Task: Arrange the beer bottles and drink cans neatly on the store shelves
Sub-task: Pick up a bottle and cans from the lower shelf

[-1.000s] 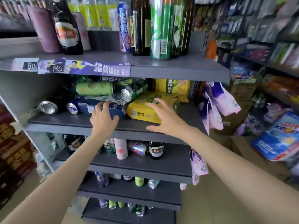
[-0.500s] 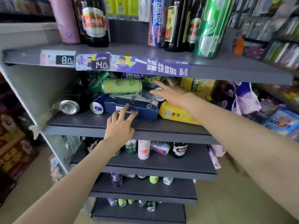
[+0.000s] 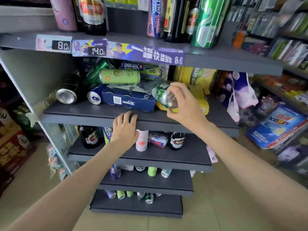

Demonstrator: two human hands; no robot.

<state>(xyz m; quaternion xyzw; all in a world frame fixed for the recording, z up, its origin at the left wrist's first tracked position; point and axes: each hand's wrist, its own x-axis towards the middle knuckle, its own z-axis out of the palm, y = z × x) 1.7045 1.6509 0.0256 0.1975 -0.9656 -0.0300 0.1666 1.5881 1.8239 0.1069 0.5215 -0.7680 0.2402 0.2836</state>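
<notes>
Head view: right hand [image 3: 185,104] grips green can [image 3: 162,95] by its end above second shelf [image 3: 93,116]; left hand [image 3: 125,127] rests flat, fingers relaxed, on shelf edge.

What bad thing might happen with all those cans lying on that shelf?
1. The light green can lies on its side on top of the blue multipack; it might roll off if the pile gets nudged.
2. The right hand holds the green can by its end only, so it could slip.
3. The silver-topped can lies near the shelf edge and may roll out.
</notes>
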